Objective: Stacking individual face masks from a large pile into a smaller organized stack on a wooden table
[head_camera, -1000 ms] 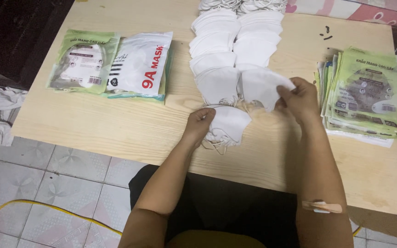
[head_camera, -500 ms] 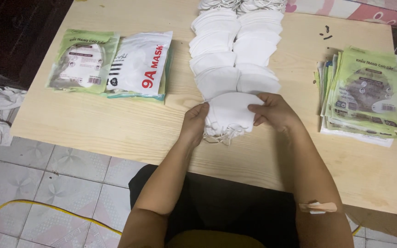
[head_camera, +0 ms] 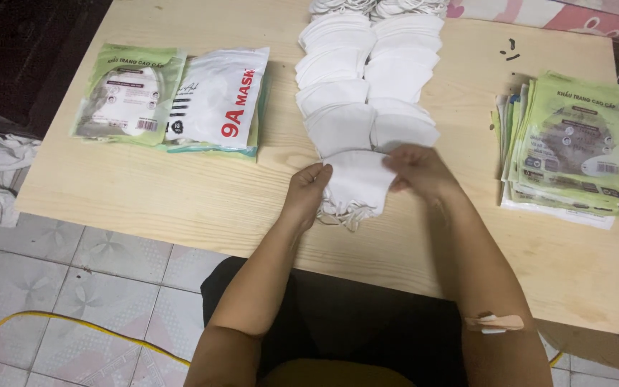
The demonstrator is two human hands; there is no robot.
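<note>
Our right hand (head_camera: 417, 170) has come back from the mask rows (head_camera: 367, 79); now both it and our left hand (head_camera: 308, 192) pinch the mask stack (head_camera: 356, 188) just below those rows.

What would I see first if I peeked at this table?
First, two long rows of white masks running down the middle of the wooden table. At their near end, the left hand and the right hand hold a small stack of white masks between them. Green packets are piled at the right edge, and more packets, green and white, lie at the left.
</note>
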